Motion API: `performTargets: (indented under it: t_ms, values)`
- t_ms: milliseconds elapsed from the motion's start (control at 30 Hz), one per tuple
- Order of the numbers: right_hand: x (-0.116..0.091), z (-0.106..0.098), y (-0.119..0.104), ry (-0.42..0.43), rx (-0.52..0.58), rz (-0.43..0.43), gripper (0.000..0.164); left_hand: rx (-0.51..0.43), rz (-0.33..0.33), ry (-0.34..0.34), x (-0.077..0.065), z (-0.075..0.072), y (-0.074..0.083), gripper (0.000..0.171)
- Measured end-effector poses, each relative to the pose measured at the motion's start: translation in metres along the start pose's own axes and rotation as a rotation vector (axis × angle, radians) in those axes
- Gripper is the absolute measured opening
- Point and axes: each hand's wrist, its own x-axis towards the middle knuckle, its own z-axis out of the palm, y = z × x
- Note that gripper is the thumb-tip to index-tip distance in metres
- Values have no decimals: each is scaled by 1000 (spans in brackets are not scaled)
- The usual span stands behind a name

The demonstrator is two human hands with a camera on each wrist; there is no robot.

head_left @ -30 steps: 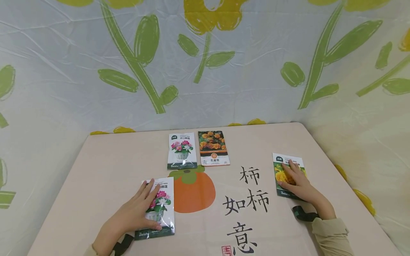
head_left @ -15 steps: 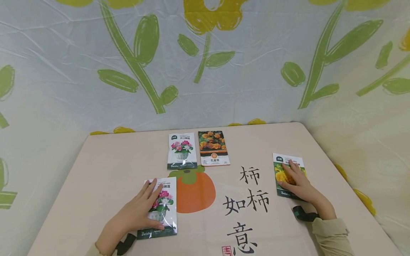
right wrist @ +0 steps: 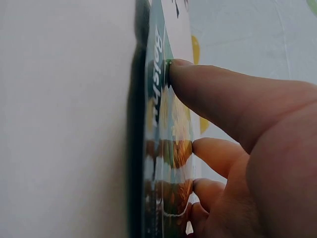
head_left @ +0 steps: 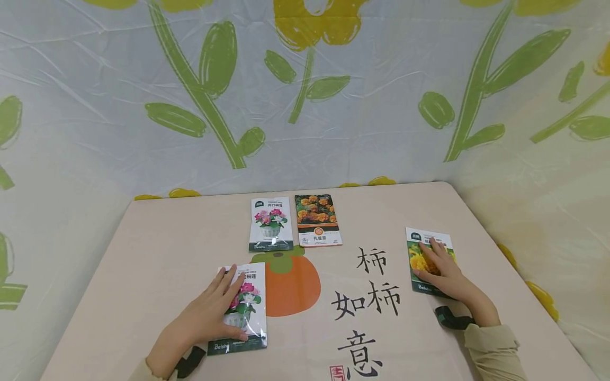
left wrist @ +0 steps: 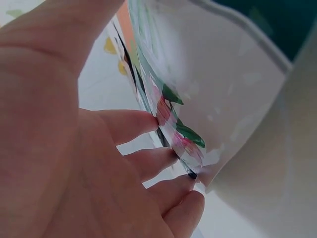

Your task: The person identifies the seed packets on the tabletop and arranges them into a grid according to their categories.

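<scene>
My left hand [head_left: 206, 313] rests with spread fingers on a white and green seed packet [head_left: 252, 323] picturing pink flowers in a bowl. In the left wrist view its fingertips touch the face of this packet [left wrist: 190, 131], which looks slightly bowed. Over on the right side of the table, my right hand [head_left: 447, 272] lies on another seed packet [head_left: 416, 264], printed with yellow flowers. The right wrist view has the thumb and fingertips touching that packet's [right wrist: 173, 129] front. Both hands cover part of the print beneath them.
Two more seed packets lie side by side near the back edge: a pink-flower one [head_left: 270, 225] and an orange-flower one [head_left: 318, 222]. The beige tabletop [head_left: 162, 238] bears a printed persimmon [head_left: 297, 288] and black characters. A flower-patterned curtain [head_left: 371, 121] stands behind.
The left hand and the packet under it have slid a little to the right, partly over the printed persimmon. My right hand and its packet stay in place.
</scene>
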Motion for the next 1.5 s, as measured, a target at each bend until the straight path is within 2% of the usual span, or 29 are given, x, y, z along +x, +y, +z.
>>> performTargets:
  t_ms: [900, 1500]
  values:
    - [2, 1, 4, -12, 1, 34, 82, 23, 68, 14, 7, 4, 13, 124]
    - [1, 1, 6, -5, 4, 17, 81, 41, 71, 12, 14, 5, 22, 125]
